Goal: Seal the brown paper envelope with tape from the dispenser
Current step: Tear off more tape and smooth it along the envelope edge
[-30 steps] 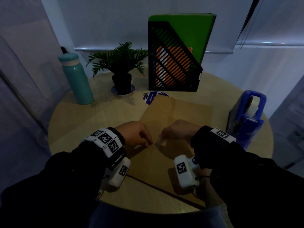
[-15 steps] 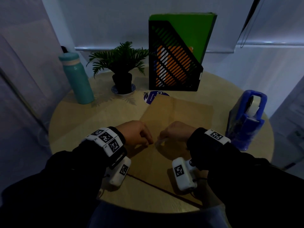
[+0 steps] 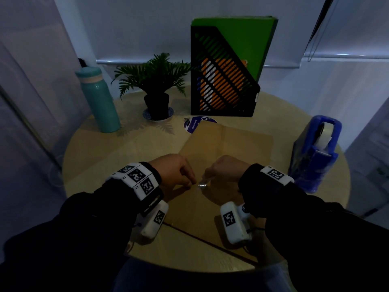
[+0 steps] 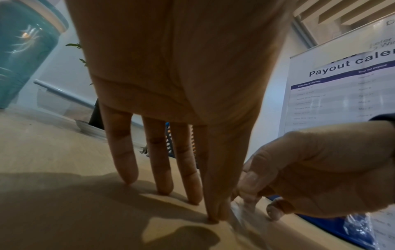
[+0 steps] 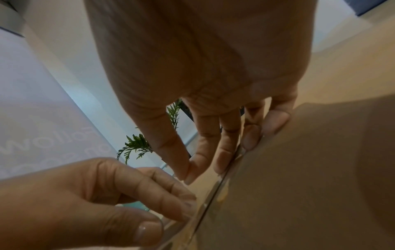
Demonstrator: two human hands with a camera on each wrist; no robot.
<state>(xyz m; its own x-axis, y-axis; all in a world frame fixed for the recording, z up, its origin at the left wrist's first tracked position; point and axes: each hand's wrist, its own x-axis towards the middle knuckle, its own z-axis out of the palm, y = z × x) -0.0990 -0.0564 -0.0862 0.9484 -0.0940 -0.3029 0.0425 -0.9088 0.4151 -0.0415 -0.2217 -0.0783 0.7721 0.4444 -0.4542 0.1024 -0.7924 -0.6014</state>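
Note:
The brown paper envelope (image 3: 227,144) lies flat in the middle of the round table (image 3: 101,165). Over its near half, my left hand (image 3: 190,182) and right hand (image 3: 207,175) each pinch an end of a short clear tape strip (image 3: 202,183), held low on the paper. In the left wrist view my left hand (image 4: 215,214) points down, its other fingertips (image 4: 192,197) touching the envelope (image 4: 85,211), and the tape strip (image 4: 239,211) runs to the right hand (image 4: 310,177). The right wrist view shows my right hand (image 5: 192,174) and the tape strip (image 5: 213,194) edge-on. The blue tape dispenser (image 3: 315,157) stands at the right.
At the back of the table stand a teal bottle (image 3: 99,102), a small potted plant (image 3: 156,91) and a black mesh file holder (image 3: 223,81) with green and orange folders. A round blue sticker (image 3: 195,124) peeks from under the envelope's far corner. A dark cable (image 3: 200,239) crosses the near edge.
Both hands stay at the same spot over the envelope with the tape between them. The right wrist has drawn slightly to the left.

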